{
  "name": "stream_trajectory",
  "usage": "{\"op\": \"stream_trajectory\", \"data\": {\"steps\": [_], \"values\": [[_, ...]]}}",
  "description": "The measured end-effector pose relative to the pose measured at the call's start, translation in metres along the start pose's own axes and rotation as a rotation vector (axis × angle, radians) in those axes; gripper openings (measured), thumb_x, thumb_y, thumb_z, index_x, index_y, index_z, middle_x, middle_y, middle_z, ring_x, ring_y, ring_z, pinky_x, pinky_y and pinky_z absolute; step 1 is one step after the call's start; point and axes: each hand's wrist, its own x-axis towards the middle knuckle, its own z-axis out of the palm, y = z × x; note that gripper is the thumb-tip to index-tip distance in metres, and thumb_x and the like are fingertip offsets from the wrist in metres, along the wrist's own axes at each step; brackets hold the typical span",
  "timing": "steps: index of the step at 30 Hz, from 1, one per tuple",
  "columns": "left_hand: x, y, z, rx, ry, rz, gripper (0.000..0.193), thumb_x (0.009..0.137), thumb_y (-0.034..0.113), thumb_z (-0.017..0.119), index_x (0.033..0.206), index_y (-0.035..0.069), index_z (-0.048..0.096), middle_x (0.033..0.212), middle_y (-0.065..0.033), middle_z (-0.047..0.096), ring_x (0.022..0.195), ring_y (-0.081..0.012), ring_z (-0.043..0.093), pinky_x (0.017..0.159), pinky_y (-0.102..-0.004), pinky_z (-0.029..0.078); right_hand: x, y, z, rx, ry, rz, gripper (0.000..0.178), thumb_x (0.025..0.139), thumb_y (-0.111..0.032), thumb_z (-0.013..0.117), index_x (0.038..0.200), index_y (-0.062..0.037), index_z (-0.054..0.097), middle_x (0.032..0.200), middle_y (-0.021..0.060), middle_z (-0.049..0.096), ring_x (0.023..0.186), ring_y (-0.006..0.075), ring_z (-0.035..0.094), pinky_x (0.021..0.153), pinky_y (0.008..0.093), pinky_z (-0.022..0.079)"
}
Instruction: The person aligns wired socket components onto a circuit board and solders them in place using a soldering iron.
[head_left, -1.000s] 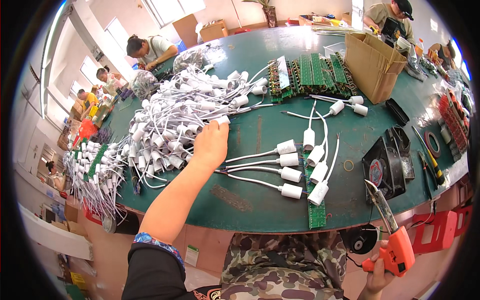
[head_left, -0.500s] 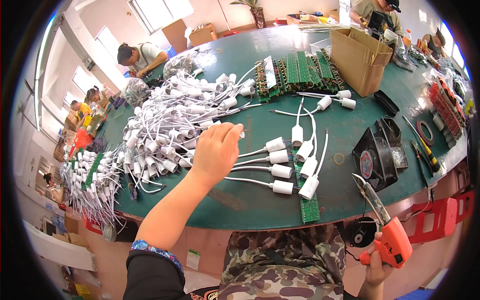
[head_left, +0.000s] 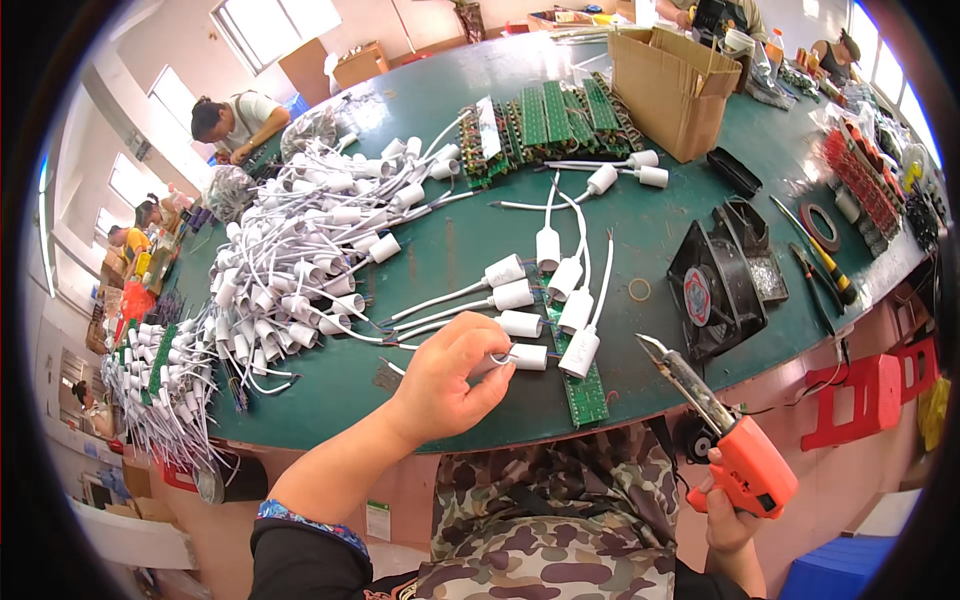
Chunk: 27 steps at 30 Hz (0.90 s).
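My left hand (head_left: 452,378) is closed in a pinch on a thin silvery wire, only a bit of which shows at the fingertips. It is beside the nearest white cylindrical socket (head_left: 527,357) in the left row, partly covering that socket's cable. A narrow green circuit board (head_left: 588,402) lies under two rows of these sockets, which have white cables. Down at the right, my right hand (head_left: 728,512) grips the red handle of a soldering gun (head_left: 752,468). Its tip points up and left, to the right of the board and apart from it.
A large heap of white sockets (head_left: 290,260) covers the table's left. Behind are stacked green boards (head_left: 550,115) and a cardboard box (head_left: 672,95). On the right lie a black fan (head_left: 710,290), a screwdriver (head_left: 832,268) and pliers (head_left: 815,285). Other people work around the table.
My left hand has come down and right, from near the heap to the nearest socket by the board. The soldering gun's tip has moved slightly left. The whole view has shifted a little.
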Motion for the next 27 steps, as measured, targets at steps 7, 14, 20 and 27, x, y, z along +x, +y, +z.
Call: {"op": "stream_trajectory", "data": {"steps": [7, 14, 20, 27], "values": [[-0.017, 0.003, 0.027, -0.1, 0.02, -0.107, 0.021, 0.085, -0.005, 0.07, 0.103, 0.002, 0.061, 0.107, -0.0144, 0.063, 0.084, -0.0241, 0.065, 0.073, -0.0324, 0.058, -0.004, 0.014, -0.007, -0.275, -0.196, -0.032, 0.045, 0.097, -0.019, 0.068, 0.132, 0.0082, 0.058, 0.105, 0.0115, 0.068, 0.087, 0.0161, 0.064, 0.076, 0.0337, 0.056], [-0.02, 0.006, 0.04, 0.042, 0.011, -0.043, 0.019, 0.081, -0.006, 0.071, 0.097, 0.002, 0.064, 0.099, -0.0135, 0.063, 0.079, -0.0253, 0.064, 0.066, -0.0344, 0.053, -0.001, 0.005, 0.01, -0.226, 0.046, 0.11, 0.011, 0.076, -0.007, 0.074, 0.087, -0.0041, 0.071, 0.078, 0.0065, 0.071, 0.076, 0.0279, 0.068, 0.071, 0.038, 0.055], [-0.017, 0.009, 0.05, 0.189, 0.021, 0.081, 0.022, 0.076, -0.002, 0.076, 0.095, 0.003, 0.067, 0.098, -0.0128, 0.064, 0.079, -0.0304, 0.064, 0.066, -0.0384, 0.053, 0.004, 0.002, 0.006, -0.323, -0.072, 0.063, 0.012, 0.074, -0.009, 0.073, 0.086, -0.0051, 0.071, 0.076, 0.0057, 0.069, 0.069, 0.0286, 0.067, 0.066, 0.037, 0.054], [-0.014, 0.009, 0.064, 0.334, -0.007, 0.151, 0.022, 0.073, 0.004, 0.077, 0.092, 0.006, 0.067, 0.099, -0.0101, 0.065, 0.079, -0.0302, 0.064, 0.068, -0.0411, 0.052, 0.01, 0.003, 0.006, -0.33, -0.188, -0.013, 0.019, 0.073, -0.011, 0.074, 0.09, -0.0055, 0.072, 0.084, 0.0074, 0.072, 0.076, 0.0301, 0.07, 0.068, 0.0383, 0.056]]}}
